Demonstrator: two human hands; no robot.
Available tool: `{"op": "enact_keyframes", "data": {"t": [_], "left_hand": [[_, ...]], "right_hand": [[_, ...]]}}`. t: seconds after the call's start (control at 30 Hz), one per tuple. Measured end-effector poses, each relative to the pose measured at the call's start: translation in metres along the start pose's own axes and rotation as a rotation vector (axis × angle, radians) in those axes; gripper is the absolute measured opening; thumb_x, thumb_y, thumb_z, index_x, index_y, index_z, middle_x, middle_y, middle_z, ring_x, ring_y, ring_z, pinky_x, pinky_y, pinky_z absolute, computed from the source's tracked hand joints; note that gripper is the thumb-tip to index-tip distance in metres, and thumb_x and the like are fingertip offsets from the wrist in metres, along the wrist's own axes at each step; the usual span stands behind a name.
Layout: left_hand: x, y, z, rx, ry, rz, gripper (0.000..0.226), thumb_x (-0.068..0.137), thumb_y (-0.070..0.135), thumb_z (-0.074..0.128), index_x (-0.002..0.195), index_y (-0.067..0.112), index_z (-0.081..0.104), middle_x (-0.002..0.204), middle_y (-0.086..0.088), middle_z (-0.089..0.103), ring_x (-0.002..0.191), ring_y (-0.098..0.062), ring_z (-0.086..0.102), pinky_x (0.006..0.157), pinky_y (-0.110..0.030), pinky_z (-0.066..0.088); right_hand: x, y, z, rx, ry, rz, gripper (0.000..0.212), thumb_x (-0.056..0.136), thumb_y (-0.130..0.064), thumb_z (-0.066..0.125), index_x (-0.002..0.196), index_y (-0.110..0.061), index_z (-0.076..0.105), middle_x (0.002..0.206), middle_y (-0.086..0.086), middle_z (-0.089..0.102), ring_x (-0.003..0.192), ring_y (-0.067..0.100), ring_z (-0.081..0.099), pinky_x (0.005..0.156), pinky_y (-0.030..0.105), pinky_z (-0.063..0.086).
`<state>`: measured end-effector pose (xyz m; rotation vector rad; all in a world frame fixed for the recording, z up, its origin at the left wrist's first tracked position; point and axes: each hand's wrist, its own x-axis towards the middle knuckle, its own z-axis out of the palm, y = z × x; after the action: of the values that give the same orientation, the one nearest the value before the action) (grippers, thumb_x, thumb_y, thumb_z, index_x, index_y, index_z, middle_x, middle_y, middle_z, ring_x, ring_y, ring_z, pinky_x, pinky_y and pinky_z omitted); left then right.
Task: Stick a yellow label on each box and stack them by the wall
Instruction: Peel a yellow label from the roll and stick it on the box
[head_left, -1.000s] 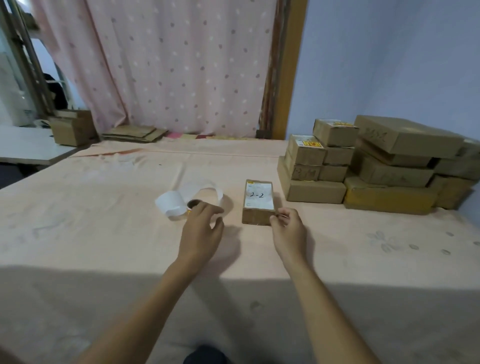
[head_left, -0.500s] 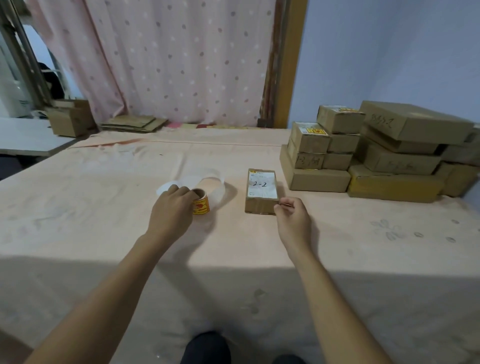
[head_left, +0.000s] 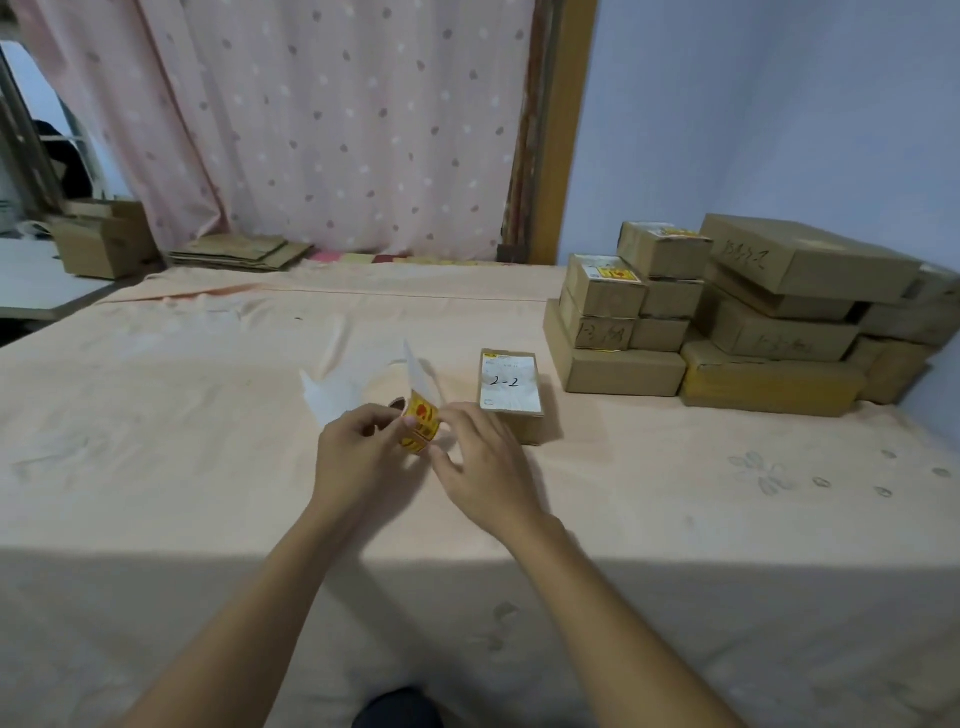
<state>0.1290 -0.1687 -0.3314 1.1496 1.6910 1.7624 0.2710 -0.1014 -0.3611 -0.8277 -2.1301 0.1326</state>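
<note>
Loose white backing strip (head_left: 332, 395) trails left over the desk (head_left: 208, 493). I see the left hand (head_left: 358, 457) with fingers curled round the yellow label roll (head_left: 422, 423). The right hand (head_left: 483, 467) meets it from the other side, fingertips pinching the roll's edge; I cannot tell whether a label is lifting. Just right, the box (head_left: 511, 389) marked 2-2 lies flat, clear of both hands. Further right, stacked boxes (head_left: 727, 322) sit against the wall (head_left: 779, 130).

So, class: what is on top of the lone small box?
A white sheet marked 2-2 covers most of the box top. The cardboard beneath it is hidden.
</note>
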Motion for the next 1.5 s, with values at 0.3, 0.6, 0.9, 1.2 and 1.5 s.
{"op": "enact_keyframes", "data": {"t": [0.3,0.6,0.9,1.2,1.5], "left_hand": [[0.0,-0.005,-0.002,-0.032,-0.146,0.048,0.036,0.084,-0.008,0.061,0.09,0.023,0.078,0.102,-0.005,0.072,0.083,-0.003,0.066,0.071,-0.012,0.048],[0.015,-0.028,0.0,0.297,-0.082,0.282,0.022,0.081,0.009,0.079,0.098,0.023,0.079,0.082,0.034,0.064,0.077,0.002,0.051,0.07,-0.012,0.037],[0.014,-0.032,0.002,0.387,-0.083,0.43,0.016,0.082,0.011,0.08,0.094,0.022,0.079,0.085,0.013,0.07,0.085,0.004,0.05,0.07,-0.01,0.036],[0.014,-0.032,0.004,0.482,-0.014,0.508,0.01,0.082,0.011,0.08,0.09,0.015,0.077,0.077,0.016,0.062,0.076,-0.009,0.045,0.068,-0.011,0.035],[0.015,-0.03,0.0,0.326,-0.026,0.32,0.008,0.081,0.017,0.079,0.086,0.023,0.078,0.088,0.017,0.071,0.086,-0.01,0.053,0.074,-0.024,0.04]], "right_hand": [[0.009,0.004,0.018,0.127,0.014,0.141,0.027,0.089,-0.033,0.068,0.112,-0.021,0.063,0.111,-0.009,0.063,0.104,0.017,0.06,0.086,0.035,0.049],[0.009,0.001,0.018,0.246,0.075,0.23,0.025,0.084,-0.031,0.079,0.103,-0.019,0.067,0.101,-0.011,0.068,0.089,0.01,0.063,0.076,0.026,0.047],[0.007,0.0,0.014,0.273,0.086,0.303,0.013,0.088,-0.032,0.075,0.099,-0.026,0.07,0.095,-0.012,0.071,0.082,0.002,0.063,0.074,0.023,0.048],[0.006,0.001,0.015,0.297,0.132,0.283,0.017,0.084,-0.036,0.075,0.098,-0.025,0.073,0.095,-0.013,0.073,0.084,0.005,0.064,0.078,0.03,0.053],[0.008,0.002,0.011,0.346,0.19,0.295,0.003,0.089,-0.024,0.074,0.091,-0.022,0.075,0.09,-0.013,0.071,0.074,0.006,0.06,0.067,0.026,0.051]]}}
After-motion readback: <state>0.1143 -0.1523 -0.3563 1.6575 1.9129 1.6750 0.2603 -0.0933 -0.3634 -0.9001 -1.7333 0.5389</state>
